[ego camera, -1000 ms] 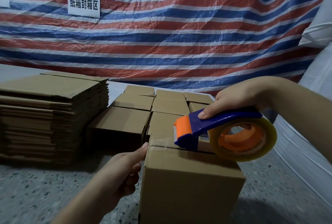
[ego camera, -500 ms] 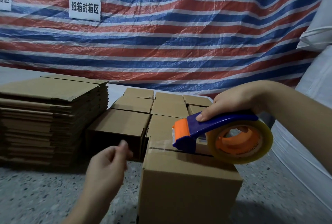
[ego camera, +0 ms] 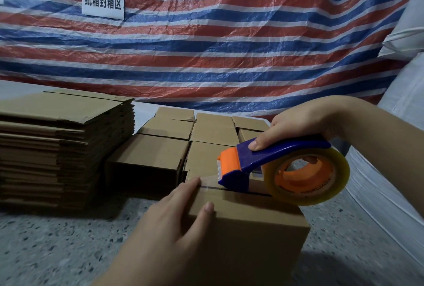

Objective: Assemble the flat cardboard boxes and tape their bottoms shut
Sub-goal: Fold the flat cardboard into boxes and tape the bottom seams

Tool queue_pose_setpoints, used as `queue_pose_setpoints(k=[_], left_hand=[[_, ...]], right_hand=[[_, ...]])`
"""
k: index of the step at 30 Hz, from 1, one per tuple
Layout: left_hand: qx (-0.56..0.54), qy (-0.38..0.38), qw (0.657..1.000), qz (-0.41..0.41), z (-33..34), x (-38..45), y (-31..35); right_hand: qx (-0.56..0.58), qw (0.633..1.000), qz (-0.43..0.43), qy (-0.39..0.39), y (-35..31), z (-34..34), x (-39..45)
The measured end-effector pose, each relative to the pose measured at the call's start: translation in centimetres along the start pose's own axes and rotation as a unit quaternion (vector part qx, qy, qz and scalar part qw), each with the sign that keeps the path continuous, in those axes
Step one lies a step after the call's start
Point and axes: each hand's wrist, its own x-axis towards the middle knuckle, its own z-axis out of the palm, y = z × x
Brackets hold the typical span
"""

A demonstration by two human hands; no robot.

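A brown cardboard box (ego camera: 247,235) stands on the floor in front of me, its flaps folded shut on top with a dark seam running across. My right hand (ego camera: 305,122) grips the blue handle of an orange-and-blue tape dispenser (ego camera: 275,166) that carries a roll of clear tape; its toothed end sits on the seam. My left hand (ego camera: 181,212) lies with straight fingers on the box's left top edge, fingertips pressing the end of the clear tape strip (ego camera: 207,181) over that edge.
A tall stack of flat cardboard boxes (ego camera: 62,148) stands at the left. Several assembled boxes (ego camera: 183,138) sit in rows behind the one I work on. A striped tarp (ego camera: 206,44) with a white sign hangs behind. White sacks (ego camera: 403,125) rise at the right.
My left hand let go of the box's left side, swung away to the left, then came back onto the top edge over the tape end. The dispenser stayed on the seam.
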Motion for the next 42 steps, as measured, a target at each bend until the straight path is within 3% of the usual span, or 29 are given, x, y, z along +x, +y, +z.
queue_pose_setpoints(k=[4,8,14,22,27,34,42], left_hand=[[0.128,-0.027,0.991,0.019,-0.2,0.7,0.9],[0.193,-0.089,0.977,-0.016,-0.7,1.0,1.8],[0.276,-0.078,0.958,0.002,-0.6,1.0,2.0],[0.320,-0.066,0.944,0.051,-0.5,0.9,1.7],[0.379,-0.084,0.917,0.089,-1.1,1.5,3.1],[0.367,-0.157,0.910,0.110,1.7,2.7,5.6],[0.379,-0.148,0.906,0.119,1.8,2.9,4.9]], right_hand=[[-0.001,1.000,0.004,-0.003,0.0,0.1,-0.1],[-0.002,1.000,0.001,-0.001,0.0,0.1,-0.3],[-0.053,0.998,0.026,0.014,-0.1,-0.1,-1.2],[-0.080,0.991,0.103,-0.005,3.9,0.5,-3.0],[-0.076,0.993,0.089,0.013,4.3,0.9,-2.2],[-0.059,0.995,0.076,0.004,5.3,1.0,-1.8],[-0.045,0.997,0.060,-0.023,7.9,-0.5,-2.8]])
